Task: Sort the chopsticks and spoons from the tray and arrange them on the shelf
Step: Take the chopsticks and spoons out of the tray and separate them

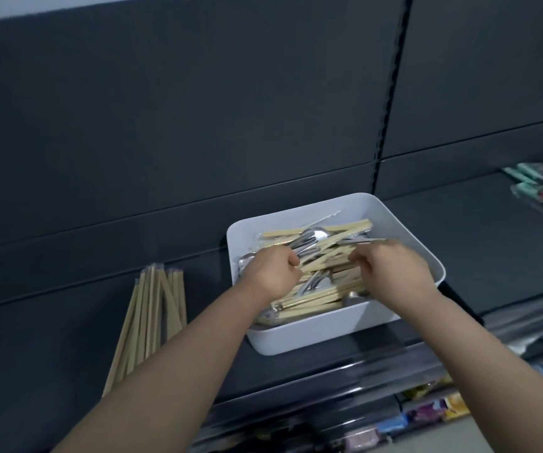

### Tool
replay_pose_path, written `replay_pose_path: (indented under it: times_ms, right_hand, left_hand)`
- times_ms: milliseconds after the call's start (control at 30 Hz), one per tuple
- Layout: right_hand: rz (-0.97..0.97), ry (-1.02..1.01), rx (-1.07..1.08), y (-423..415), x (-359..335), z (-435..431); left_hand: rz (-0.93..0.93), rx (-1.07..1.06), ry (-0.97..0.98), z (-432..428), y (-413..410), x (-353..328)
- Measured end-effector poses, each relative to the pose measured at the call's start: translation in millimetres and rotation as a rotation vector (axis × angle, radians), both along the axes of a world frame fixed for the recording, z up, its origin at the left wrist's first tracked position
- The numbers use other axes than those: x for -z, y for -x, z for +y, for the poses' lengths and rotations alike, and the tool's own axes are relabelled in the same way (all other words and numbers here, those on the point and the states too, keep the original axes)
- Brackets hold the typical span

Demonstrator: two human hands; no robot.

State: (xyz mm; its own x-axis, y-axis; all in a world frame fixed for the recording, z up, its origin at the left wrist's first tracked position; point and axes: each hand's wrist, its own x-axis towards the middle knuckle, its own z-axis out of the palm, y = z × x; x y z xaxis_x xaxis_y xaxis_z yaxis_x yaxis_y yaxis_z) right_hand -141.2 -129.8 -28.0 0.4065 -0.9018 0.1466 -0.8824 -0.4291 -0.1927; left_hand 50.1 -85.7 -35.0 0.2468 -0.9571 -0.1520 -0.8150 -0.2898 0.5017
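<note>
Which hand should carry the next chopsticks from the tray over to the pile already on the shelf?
Left, probably. The left hand is over the left side of the tray, nearest the chopstick pile lying left of it; the right hand would have to cross over.

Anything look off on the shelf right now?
The tray sits skewed to the shelf edge, chopsticks and spoons jumbled inside. The chopstick pile at left fans out rather than lying parallel.
</note>
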Motion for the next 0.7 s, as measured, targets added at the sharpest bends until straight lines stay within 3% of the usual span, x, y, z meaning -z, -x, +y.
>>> replay_pose_path:
  times_ms: [233, 367, 567, 700]
  right_hand:
    - [-0.185, -0.09, -0.05, 16, 19, -9]
    - [-0.165, -0.144, -0.12, 16, 19, -18]
    - [-0.065, -0.025, -0.19, 14, 9, -35]
    - [-0.066, -0.017, -0.182, 13, 13, -48]
  left_hand:
    - [-0.306, -0.038, -0.082, -29, 22, 19]
    - [-0.382, -0.072, -0.104, -34, 26, 20]
    - [-0.428, -0.123, 0.028, -31, 21, 18]
    - [-0.471, -0.161, -0.018, -30, 18, 20]
